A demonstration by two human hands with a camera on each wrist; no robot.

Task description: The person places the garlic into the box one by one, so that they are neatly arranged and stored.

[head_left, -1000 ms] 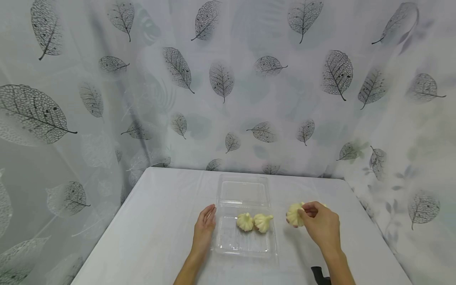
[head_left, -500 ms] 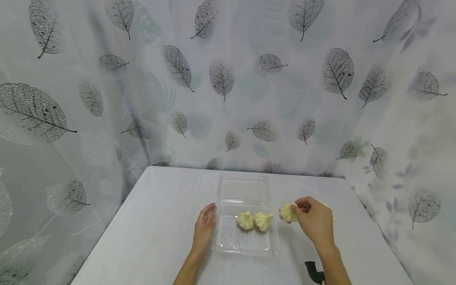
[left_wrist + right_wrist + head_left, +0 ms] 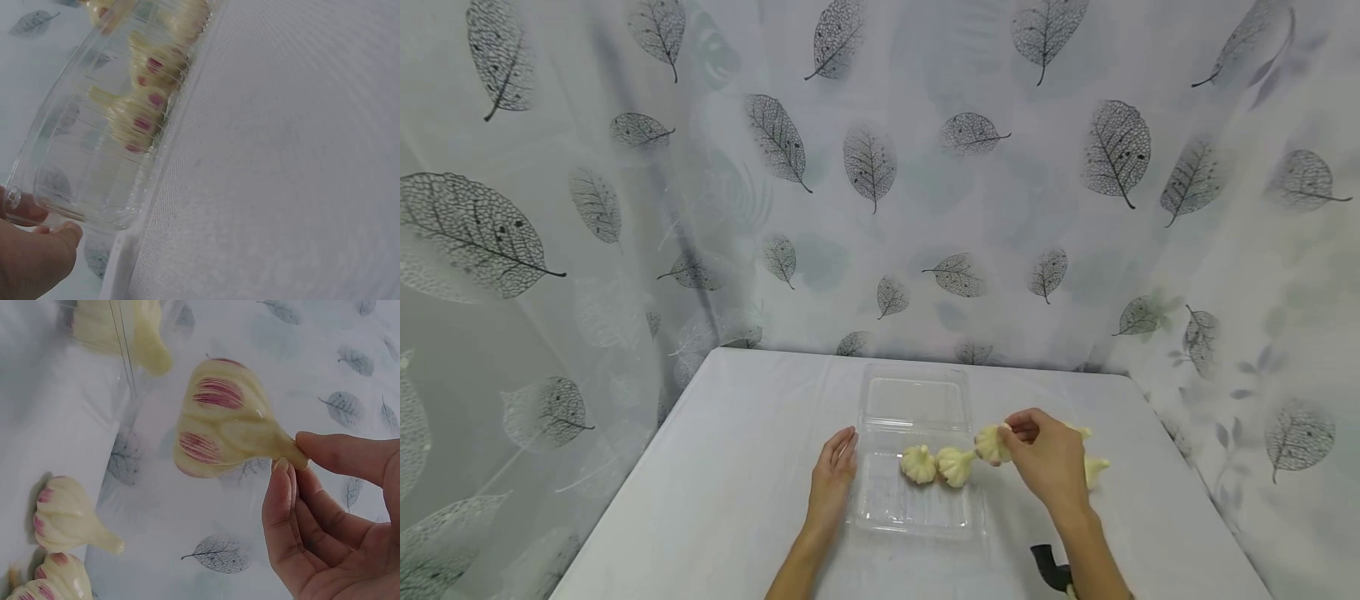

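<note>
A clear plastic clamshell box [image 3: 917, 512] lies open on the table, its lid [image 3: 915, 398] folded back. Two pale garlic bulbs [image 3: 918, 464] with purple patches sit side by side in its base. My left hand [image 3: 832, 468] is at the box's left side; the left wrist view shows its thumb and fingers [image 3: 70, 232] at the rim, on either side of the clear edge. Thumb and fingertips of my right hand [image 3: 1047, 454] pinch another garlic bulb [image 3: 222, 422] by its stem. That bulb hangs above the box's right edge, bulb end toward the left.
More garlic bulbs [image 3: 1095, 472] lie on the table right of the box, partly hidden behind my right hand. A black curved object [image 3: 1049, 567] shows beside my right forearm. Leaf-print curtains [image 3: 880, 167] stand behind and around the white table [image 3: 722, 483].
My right hand has moved left with its garlic bulb, from beside the box to its right edge, uncovering bulbs behind it. My left hand stays at the box.
</note>
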